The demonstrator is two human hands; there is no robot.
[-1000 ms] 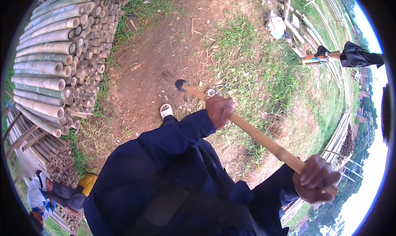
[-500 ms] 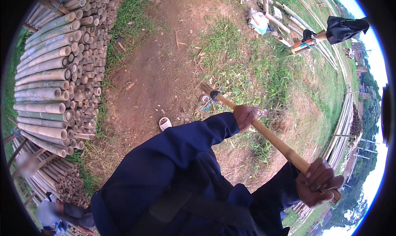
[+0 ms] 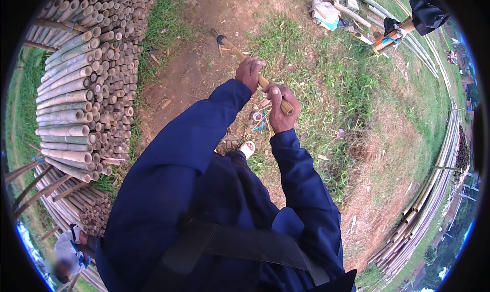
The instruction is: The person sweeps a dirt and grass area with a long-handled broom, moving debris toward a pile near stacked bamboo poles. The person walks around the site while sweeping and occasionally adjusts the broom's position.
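Observation:
Both my hands are closed round the pale bamboo handle of a stick broom (image 3: 234,50), held out in front of me. My left hand (image 3: 249,72) grips it farther along, toward the black binding and the blurred bristles. Close behind it, my right hand (image 3: 283,108) wraps the near end, and the cut hollow tip shows beside the thumb. The bristle end lies over the bare brown soil at the upper middle; whether it touches the ground I cannot tell.
A tall stack of cut bamboo poles (image 3: 66,116) fills the left side. A bent-over person (image 3: 69,254) is at the lower left. Blue string (image 3: 261,124) lies near my light sandal (image 3: 247,148). Long poles (image 3: 423,205) line the right; a black cloth (image 3: 427,14) hangs on a post.
The broom has swung left and away from me. My right hand has come up from the lower right to close beside my left hand. The view has shifted slightly.

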